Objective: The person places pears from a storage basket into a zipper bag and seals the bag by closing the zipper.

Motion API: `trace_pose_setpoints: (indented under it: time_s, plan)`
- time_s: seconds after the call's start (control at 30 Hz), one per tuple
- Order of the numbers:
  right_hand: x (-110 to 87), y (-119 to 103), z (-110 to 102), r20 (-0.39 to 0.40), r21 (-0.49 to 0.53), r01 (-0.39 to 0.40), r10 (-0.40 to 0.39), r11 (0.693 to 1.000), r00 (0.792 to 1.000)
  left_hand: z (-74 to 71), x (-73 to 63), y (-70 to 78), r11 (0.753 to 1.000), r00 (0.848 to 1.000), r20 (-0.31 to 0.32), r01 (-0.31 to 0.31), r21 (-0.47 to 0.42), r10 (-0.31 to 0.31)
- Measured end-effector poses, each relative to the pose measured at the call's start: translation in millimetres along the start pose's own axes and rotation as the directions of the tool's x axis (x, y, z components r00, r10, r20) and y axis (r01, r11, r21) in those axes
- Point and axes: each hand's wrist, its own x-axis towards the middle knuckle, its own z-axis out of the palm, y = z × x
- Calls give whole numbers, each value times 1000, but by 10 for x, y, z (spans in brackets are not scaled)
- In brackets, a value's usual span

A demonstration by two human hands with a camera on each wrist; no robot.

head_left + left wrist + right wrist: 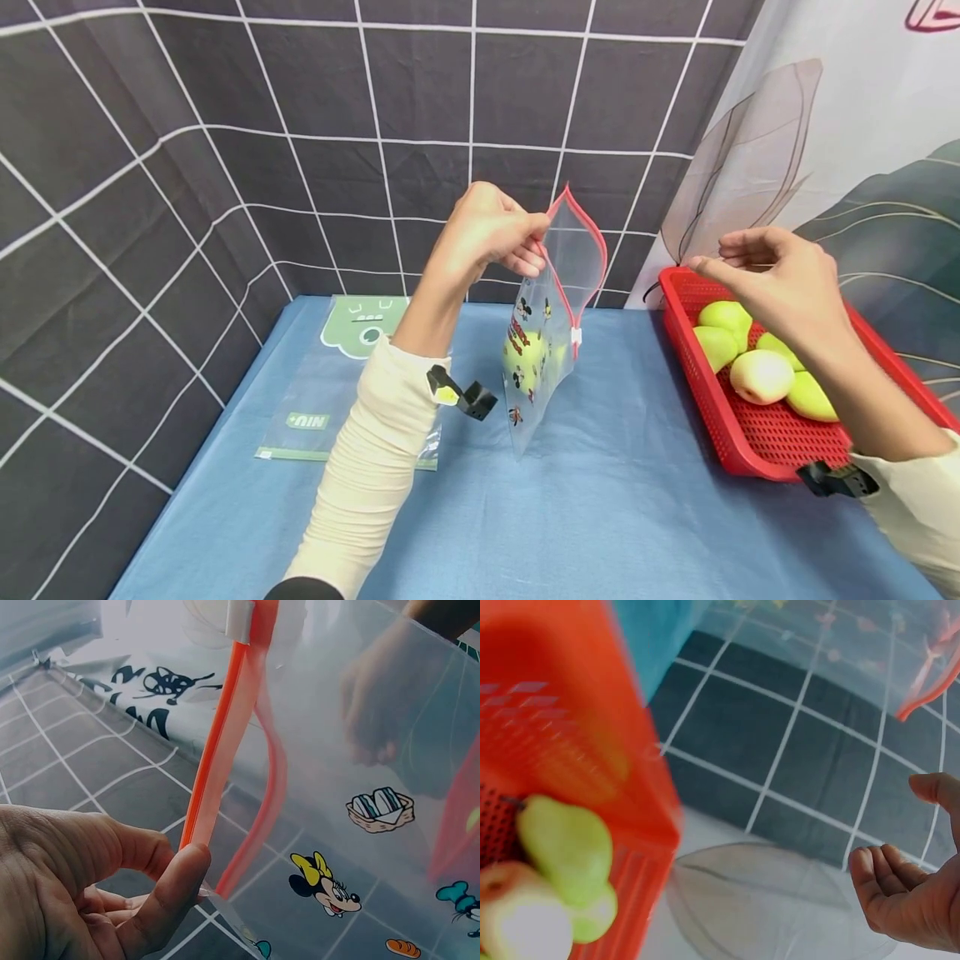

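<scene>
Bagging fruit, I judge: my left hand (pixel 497 227) pinches the slider-zip bag (pixel 553 321); my right hand (pixel 787 271) (relaxed, empty) hangs near the basket (pixel 693 385). Next perhaps calls for a pear (pixel 564 844).

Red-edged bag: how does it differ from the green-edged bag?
The red-edged bag is held open by the left hand; the green-edged bag lies flat. The red-edged bag contains fruit; the green-edged bag shows none. The red-edged bag bears small cartoons, the green-edged bag larger green designs. Both are see-through.
</scene>
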Motion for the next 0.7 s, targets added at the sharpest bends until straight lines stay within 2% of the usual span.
trace_pose_setpoints:
  time_s: [0.33, 0.7]
  plan:
    - [27, 335, -173, 55, -150, -6, 14, 989, 998, -20, 12, -31, 1000, 1000, 7, 2, 3, -3]
    - [40, 680, -314, 172, -329, 23, 36, 944, 985, -27, 24, -73, 999, 1000, -3, 7, 44, -7]
